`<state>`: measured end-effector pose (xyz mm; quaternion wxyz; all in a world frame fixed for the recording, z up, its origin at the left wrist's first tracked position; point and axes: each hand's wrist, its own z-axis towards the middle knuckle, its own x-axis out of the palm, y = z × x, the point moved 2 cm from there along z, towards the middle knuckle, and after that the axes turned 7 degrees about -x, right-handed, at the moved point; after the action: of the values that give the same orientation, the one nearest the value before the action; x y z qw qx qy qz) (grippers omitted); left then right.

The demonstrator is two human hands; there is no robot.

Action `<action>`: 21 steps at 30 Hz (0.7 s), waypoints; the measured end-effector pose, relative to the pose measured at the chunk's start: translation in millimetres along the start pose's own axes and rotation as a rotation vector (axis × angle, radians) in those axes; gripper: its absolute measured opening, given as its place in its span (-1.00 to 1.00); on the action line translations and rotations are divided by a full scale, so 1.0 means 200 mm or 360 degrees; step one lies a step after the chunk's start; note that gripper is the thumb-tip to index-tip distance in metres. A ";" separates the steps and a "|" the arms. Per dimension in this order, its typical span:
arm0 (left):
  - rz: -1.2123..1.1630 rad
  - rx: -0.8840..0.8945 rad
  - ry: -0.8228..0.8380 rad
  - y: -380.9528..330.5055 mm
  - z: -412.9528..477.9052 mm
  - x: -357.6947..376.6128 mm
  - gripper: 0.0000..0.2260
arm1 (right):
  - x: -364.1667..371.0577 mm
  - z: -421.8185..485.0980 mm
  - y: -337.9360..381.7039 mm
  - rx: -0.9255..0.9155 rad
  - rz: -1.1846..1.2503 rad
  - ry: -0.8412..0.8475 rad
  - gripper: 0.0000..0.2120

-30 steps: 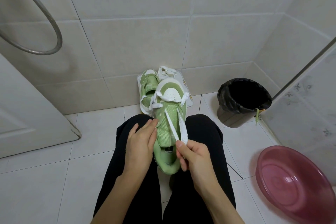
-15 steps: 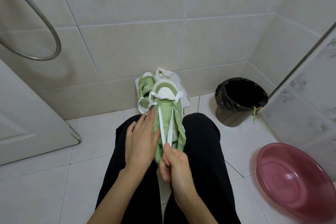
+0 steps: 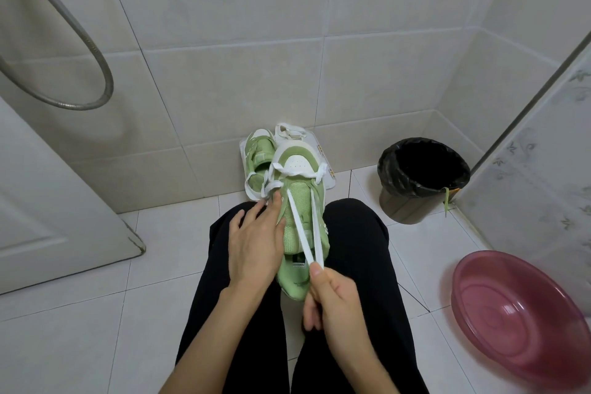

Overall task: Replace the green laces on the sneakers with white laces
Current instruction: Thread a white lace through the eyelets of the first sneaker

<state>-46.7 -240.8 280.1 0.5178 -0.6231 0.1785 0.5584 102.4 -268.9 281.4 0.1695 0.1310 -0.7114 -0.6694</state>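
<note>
The green sneaker [image 3: 302,224] lies on the person's lap between the knees, toe toward the wall. Two strands of the white lace [image 3: 298,227] run from the eyelets near the toe down to the right hand [image 3: 332,297], which pinches both ends together. The left hand [image 3: 256,240] rests flat against the sneaker's side, fingers straight. The second sneaker [image 3: 259,157] stands at the wall. A green lace [image 3: 446,200] hangs over the black bin [image 3: 393,201]. A pink basin [image 3: 518,320] sits on the floor at the right.
</note>
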 end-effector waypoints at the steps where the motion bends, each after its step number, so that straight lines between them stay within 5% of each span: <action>1: 0.0008 0.0016 0.0036 0.00 0.02 -0.01 -0.55 | -0.02 0.04 0.01 0.0070 -0.0083 0.0048 -0.50; 5: -0.0379 -0.0057 0.0105 0.02 0.07 -0.07 -0.59 | -0.06 0.14 0.08 0.0332 -0.0963 0.0357 -0.45; 8: -0.0781 -0.0253 -0.0005 0.06 0.12 -0.12 -0.70 | -0.15 0.24 0.20 0.0080 -0.1551 0.0187 -0.36; 11: -0.0885 -0.0574 0.0045 0.11 0.25 -0.13 -0.71 | -0.24 0.45 0.31 -0.0148 -0.0967 -0.0227 -0.51; 14: -0.0783 -0.0864 0.0377 0.11 0.37 -0.08 -0.50 | -0.21 0.68 0.28 -0.0147 -0.0715 -0.0462 -0.54; 17: -0.0987 -0.1003 0.0619 0.10 0.46 -0.02 -0.42 | -0.14 0.85 0.22 0.0090 -0.0788 -0.0391 -0.44; 21: -0.1463 -0.0963 0.0632 0.09 0.53 -0.05 -0.61 | -0.08 0.94 0.20 0.0115 -0.0756 -0.0168 -0.68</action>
<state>-117.9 -160.7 297.4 0.4625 -0.8495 -0.1839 0.1750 39.4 -88.8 311.6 -0.0347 0.2653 -0.6919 -0.6706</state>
